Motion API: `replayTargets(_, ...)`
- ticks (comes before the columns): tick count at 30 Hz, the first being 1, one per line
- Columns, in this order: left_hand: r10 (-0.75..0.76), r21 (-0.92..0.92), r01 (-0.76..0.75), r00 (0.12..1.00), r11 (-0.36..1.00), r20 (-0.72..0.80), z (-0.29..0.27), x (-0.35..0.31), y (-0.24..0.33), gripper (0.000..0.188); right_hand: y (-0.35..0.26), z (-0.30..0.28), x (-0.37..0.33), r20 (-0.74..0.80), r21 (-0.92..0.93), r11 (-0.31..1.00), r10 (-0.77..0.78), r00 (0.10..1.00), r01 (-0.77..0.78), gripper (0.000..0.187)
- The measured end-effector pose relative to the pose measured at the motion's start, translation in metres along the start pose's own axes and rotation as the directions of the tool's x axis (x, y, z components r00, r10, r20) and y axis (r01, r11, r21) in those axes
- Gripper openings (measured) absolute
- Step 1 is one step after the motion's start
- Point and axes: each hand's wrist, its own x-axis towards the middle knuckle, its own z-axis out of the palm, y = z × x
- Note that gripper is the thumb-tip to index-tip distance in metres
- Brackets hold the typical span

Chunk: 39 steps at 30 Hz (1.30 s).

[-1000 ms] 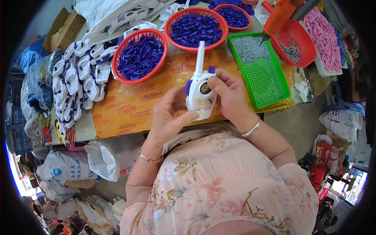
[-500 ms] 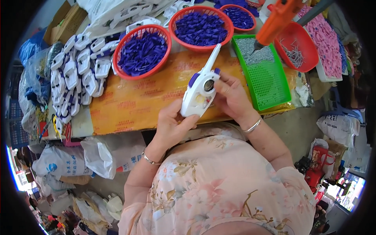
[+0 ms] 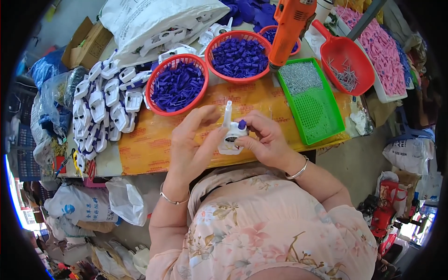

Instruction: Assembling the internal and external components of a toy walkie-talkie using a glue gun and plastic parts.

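Observation:
A white plastic piece (image 3: 229, 145), with a long tapered spout, a dark round part and a purple knob, is held upright over the table's front edge. My right hand (image 3: 268, 142) is closed on its right side, thumb at the front and fingers behind. On the other side is my left hand (image 3: 190, 140), its fingers lifted and apart from its thumb. The left thumb lies against or close beside the white piece; contact is hard to tell. The lower end of the piece is partly hidden by the angle.
Red baskets (image 3: 148, 95) of purple plastic parts stand behind my hands. To the right are a green tray (image 3: 322, 133) of small metal screws, a red scoop (image 3: 366, 79) with pins and an orange electric screwdriver (image 3: 289, 32). White-and-purple housings (image 3: 98, 105) are piled left.
The white piece has turned more upright, its spout now pointing up. My left hand has let go of its lower end and risen beside the spout. The view has shifted slightly; the orange screwdriver hangs further left.

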Motion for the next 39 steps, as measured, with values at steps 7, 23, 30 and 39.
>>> replayTargets(7, 0.038, -0.058, -0.028, 0.983, 0.998, 0.179, 0.016, 0.020, 0.001, 0.010, -0.005, -0.002, -0.005, -0.049, -0.056, 0.998, -0.019, 0.999, 0.016, 0.027)
replayTargets(23, 0.183, 0.085, -0.196, 0.973, 0.977, 0.141, 0.035, 0.021, -0.001, 0.006, -0.001, -0.014, -0.014, -0.028, -0.104, 0.994, -0.024, 0.999, 0.021, 0.032)
replayTargets(30, 0.072, 0.026, -0.077, 0.986, 0.997, 0.151, 0.041, 0.021, -0.001, 0.009, 0.006, -0.012, -0.017, -0.079, -0.058, 0.998, -0.016, 0.997, 0.011, 0.031)
replayTargets(39, -0.165, -0.193, 0.179, 0.982, 0.965, 0.089, 0.042, 0.023, -0.012, 0.012, -0.008, -0.022, -0.017, -0.011, -0.119, 0.992, 0.048, 0.999, -0.049, 0.028)
